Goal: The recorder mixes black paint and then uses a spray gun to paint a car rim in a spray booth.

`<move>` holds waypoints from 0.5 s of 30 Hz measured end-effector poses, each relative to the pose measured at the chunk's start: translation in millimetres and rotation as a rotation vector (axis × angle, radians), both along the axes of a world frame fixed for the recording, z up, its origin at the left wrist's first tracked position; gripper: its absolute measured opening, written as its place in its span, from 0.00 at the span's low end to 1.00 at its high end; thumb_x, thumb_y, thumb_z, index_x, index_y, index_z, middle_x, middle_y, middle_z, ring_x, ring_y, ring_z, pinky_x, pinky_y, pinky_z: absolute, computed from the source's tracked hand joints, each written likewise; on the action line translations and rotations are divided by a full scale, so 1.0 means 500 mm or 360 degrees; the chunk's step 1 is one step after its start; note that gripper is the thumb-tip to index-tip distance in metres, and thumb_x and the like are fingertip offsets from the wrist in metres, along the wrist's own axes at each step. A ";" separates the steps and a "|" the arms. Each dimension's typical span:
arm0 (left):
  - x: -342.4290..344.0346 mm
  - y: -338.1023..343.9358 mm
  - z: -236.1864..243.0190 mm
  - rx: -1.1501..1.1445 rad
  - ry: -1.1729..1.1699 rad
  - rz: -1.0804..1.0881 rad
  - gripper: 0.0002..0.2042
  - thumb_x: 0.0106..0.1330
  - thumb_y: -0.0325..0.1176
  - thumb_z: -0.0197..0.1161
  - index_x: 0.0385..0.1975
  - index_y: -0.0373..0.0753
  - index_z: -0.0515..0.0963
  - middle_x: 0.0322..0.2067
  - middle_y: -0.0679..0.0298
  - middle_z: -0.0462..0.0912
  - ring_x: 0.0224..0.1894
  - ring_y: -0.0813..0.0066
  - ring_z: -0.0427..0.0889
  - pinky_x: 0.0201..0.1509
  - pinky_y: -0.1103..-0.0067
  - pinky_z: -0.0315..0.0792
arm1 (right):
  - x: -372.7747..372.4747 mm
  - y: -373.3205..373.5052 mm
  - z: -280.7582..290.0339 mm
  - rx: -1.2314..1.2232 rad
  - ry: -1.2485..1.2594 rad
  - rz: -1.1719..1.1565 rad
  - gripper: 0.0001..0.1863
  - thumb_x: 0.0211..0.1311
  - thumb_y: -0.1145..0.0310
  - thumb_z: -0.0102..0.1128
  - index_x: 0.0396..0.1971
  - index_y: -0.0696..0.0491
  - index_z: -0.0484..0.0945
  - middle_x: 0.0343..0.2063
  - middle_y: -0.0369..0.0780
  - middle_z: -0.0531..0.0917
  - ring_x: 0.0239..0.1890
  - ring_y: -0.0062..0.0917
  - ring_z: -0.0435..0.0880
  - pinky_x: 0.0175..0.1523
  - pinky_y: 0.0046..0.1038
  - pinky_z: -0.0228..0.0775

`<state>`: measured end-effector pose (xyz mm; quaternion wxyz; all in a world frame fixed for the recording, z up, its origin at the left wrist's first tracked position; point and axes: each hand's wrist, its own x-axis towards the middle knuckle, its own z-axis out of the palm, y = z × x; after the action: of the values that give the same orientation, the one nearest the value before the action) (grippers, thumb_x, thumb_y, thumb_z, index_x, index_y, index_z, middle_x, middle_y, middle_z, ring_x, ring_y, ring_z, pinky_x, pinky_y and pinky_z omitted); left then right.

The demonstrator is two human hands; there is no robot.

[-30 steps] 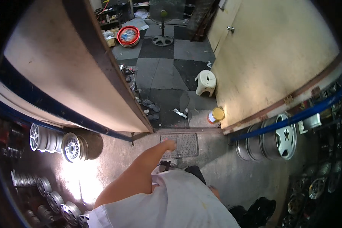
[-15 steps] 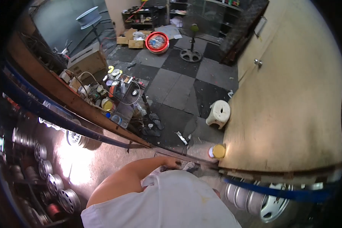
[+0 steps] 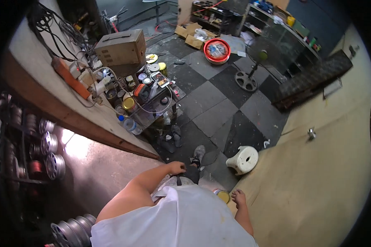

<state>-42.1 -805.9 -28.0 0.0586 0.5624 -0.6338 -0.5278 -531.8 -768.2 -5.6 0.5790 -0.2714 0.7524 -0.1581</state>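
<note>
My left hand [image 3: 177,168] is in front of my body at the doorway, its fingers curled in and nothing visible in them. Below it show my dark-clothed leg and a grey shoe [image 3: 198,154] on the tiled floor. My right hand [image 3: 238,198] hangs beside the pale wooden door [image 3: 292,177], its fingers slightly apart and holding nothing. Close to its left, a can with a yellow lid [image 3: 223,196] stands on the floor, partly hidden by my shirt. A white plastic stool [image 3: 248,159] is just beyond the can, against the door.
A low table [image 3: 146,119] at left carries cans, bottles and a phone. Slippers [image 3: 176,136] lie beside it. Farther in are a box-shaped machine [image 3: 119,47], a red-rimmed wheel [image 3: 217,51] and a standing fan [image 3: 246,81]. Metal wheel rims [image 3: 55,164] are racked at lower left.
I have moved forward into the doorway and my view has turned left. My right hand has come into view beside the door. My left hand stays in front of my body.
</note>
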 end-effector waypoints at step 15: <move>0.084 -0.688 -0.063 -0.0197 -0.0445 0.0380 0.18 0.61 0.46 0.62 0.40 0.37 0.82 0.41 0.48 0.85 0.46 0.47 0.83 0.52 0.60 0.76 | -0.031 -0.603 -0.007 -0.0084 0.0268 0.0913 0.13 0.69 0.61 0.56 0.46 0.52 0.81 0.29 0.40 0.83 0.33 0.26 0.81 0.36 0.28 0.74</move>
<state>0.2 -1150.2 -59.7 0.0665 0.6968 -0.5958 -0.3938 -547.4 -1069.7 -9.0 0.5284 -0.5000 0.6860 0.0157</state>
